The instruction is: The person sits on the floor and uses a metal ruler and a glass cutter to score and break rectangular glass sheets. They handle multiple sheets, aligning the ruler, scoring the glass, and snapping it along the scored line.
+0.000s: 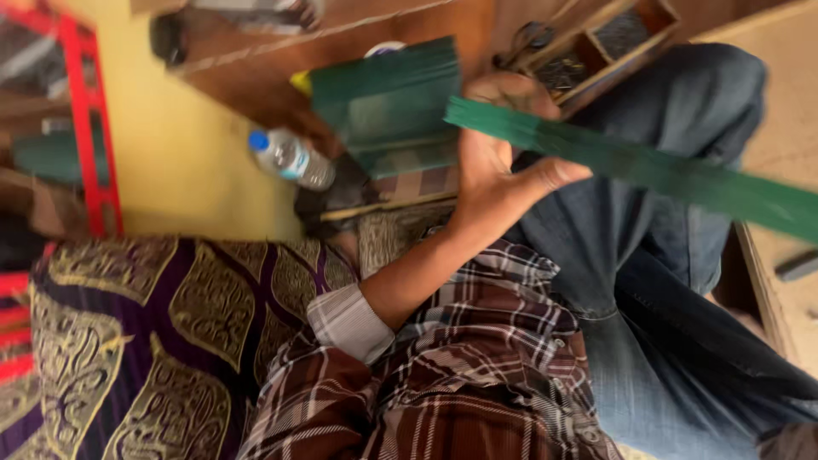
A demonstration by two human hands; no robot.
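A view from above, tilted and a little blurred, looking down at a seated person in a brown plaid shirt (477,375) and blue jeans (648,281). One bare forearm comes out of a rolled cuff and reaches up the middle of the picture; from its sleeve and angle it reads as the left hand (498,149). Its palm faces the camera, and the fingers and thumb curl around a long, flat green strip (630,162) — the thumb lies just under the strip's lower edge. The strip runs from the hand across the raised knee to the right edge of the picture. The other hand cannot be seen.

Just left of the hand, a stack of the same green strips (392,102) lies on a brown wooden surface (256,77), well within reach. A clear plastic bottle (291,158) with a blue cap lies on its side near the stack, at the edge of a yellow floor (179,162). Above the knee sits a wooden tray (609,47) with compartments — its dark contents are too blurred to make out. A purple and gold patterned cushion (145,341) fills the lower left, and a red metal frame (89,119) stands at the far left.
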